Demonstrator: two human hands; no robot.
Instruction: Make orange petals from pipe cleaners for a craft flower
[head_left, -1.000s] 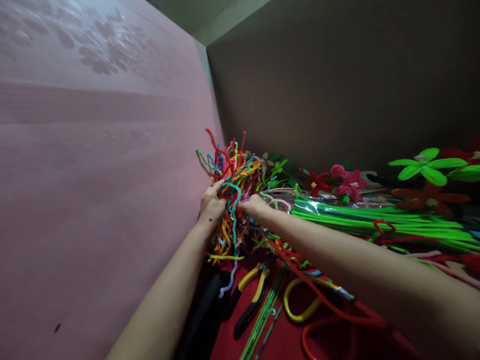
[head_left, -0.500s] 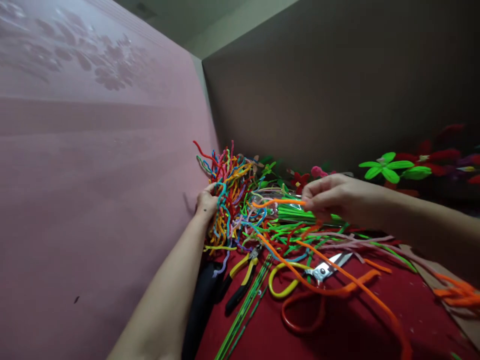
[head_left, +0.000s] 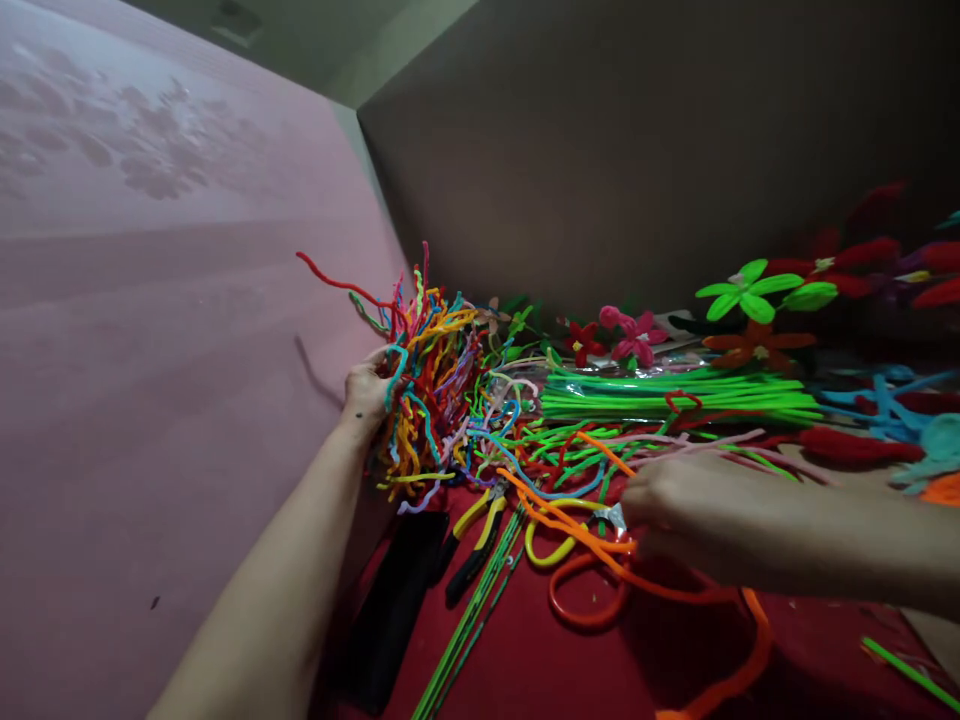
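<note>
My left hand (head_left: 366,388) reaches into the left side of a heap of many-coloured pipe cleaners (head_left: 442,370). Its fingers are hidden in the strands, and a teal strand crosses by the thumb. My right hand (head_left: 664,510) is low over the red surface, fingers curled round orange pipe cleaners (head_left: 577,525), whose strands run out on both sides of it. Beneath it lies a pair of scissors with a yellow and a red handle loop (head_left: 589,628); the blades are mostly covered by the hand. Yellow-and-black pliers (head_left: 480,540) lie between the two hands.
A bundle of green pipe cleaners (head_left: 675,397) in clear wrap lies at the back. Behind it are fuzzy flowers, one bright green (head_left: 750,290). Thin green stems (head_left: 472,620) and a black flat object (head_left: 390,620) lie in front. A pink wall (head_left: 187,420) borders the left.
My right hand has come down and toward me, from above the green bundle to over the scissors, with orange strands. The view has shifted; my left hand stays at the heap.
</note>
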